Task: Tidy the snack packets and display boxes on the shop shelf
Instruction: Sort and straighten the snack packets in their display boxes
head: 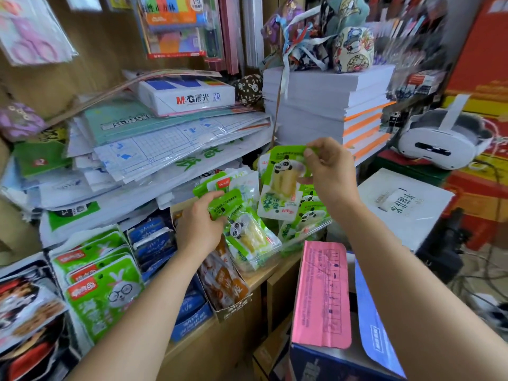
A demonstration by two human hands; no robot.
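Plainly, right fingers (310, 153) pinch a panda packet (283, 180); left fingers (205, 198) grip a green packet (226, 205).

Overhanging stationery sheets (165, 149) roof the shelf (262, 274) at left; the white paper stack (316, 105) walls the back. Open air lies above the panda packets (255, 237), bounded in front by the pink-flapped box (321, 292).
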